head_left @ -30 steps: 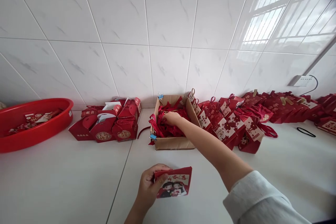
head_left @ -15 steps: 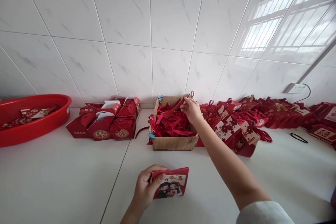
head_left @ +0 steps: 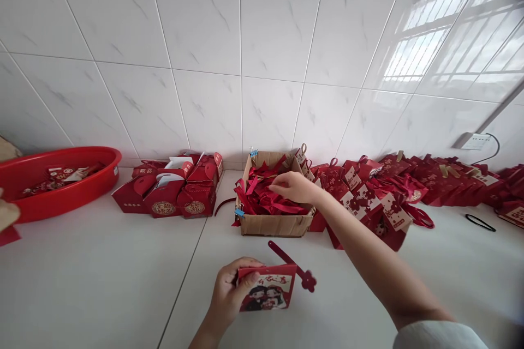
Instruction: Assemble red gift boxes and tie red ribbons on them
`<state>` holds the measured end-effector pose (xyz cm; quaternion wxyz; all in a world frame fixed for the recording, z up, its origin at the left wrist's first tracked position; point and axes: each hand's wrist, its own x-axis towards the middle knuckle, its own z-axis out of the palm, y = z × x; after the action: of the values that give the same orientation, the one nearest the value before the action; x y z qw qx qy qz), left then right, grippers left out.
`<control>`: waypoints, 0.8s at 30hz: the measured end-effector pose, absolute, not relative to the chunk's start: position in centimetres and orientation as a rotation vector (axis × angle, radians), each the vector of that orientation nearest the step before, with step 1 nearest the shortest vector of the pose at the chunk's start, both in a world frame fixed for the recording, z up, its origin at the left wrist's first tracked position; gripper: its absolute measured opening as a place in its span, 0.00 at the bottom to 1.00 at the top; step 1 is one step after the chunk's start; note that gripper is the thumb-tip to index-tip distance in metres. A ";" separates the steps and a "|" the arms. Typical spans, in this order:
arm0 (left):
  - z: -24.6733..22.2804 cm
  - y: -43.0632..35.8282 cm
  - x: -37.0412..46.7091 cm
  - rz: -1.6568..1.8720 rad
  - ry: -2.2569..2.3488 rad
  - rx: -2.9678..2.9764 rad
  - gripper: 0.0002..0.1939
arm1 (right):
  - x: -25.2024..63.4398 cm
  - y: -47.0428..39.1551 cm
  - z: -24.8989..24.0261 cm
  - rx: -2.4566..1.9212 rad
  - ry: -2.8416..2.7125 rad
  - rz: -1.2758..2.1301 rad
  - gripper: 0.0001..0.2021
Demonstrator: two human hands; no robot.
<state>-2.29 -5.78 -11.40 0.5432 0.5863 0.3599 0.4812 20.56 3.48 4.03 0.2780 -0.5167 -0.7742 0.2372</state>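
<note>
Toward the near side of the white surface [head_left: 118,283], the left hand [head_left: 229,290] has a narrow grip on a flat red card packet [head_left: 268,293], its thumb across the front beside a printed cartoon couple. Just behind the packet's far right corner lies a dark red strap [head_left: 309,281], its flower-shaped end pointing right. Farther back, the right hand [head_left: 292,187] hangs over a cardboard carton [head_left: 278,225] of red ribbons [head_left: 260,196], fingers loosely curled; I cannot tell whether that grip holds anything. Red boxes [head_left: 164,199] and a red basin [head_left: 77,196] stand left of the carton; tagged red packages [head_left: 368,210] crowd its right.
</note>
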 end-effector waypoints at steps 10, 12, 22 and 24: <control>-10.3 -6.3 -2.0 1.147 0.829 1.360 0.12 | 16.0 11.0 -1.6 -1.874 -2.642 0.496 0.14; -10.3 -6.3 -2.0 1.140 0.819 1.366 0.12 | 16.0 11.2 -2.0 -1.933 -2.677 0.420 0.14; -11.2 -5.8 -2.4 1.165 0.782 1.461 0.10 | 15.2 10.6 -3.3 -1.874 -2.797 0.232 0.16; -11.4 -5.8 -2.5 1.164 0.777 1.459 0.09 | 15.2 10.7 -3.4 -1.874 -2.803 0.235 0.16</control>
<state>-2.45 -5.80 -11.38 0.5311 0.6114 0.3258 0.4878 15.23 10.66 -3.43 -0.1188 -0.5505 -0.8235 0.0691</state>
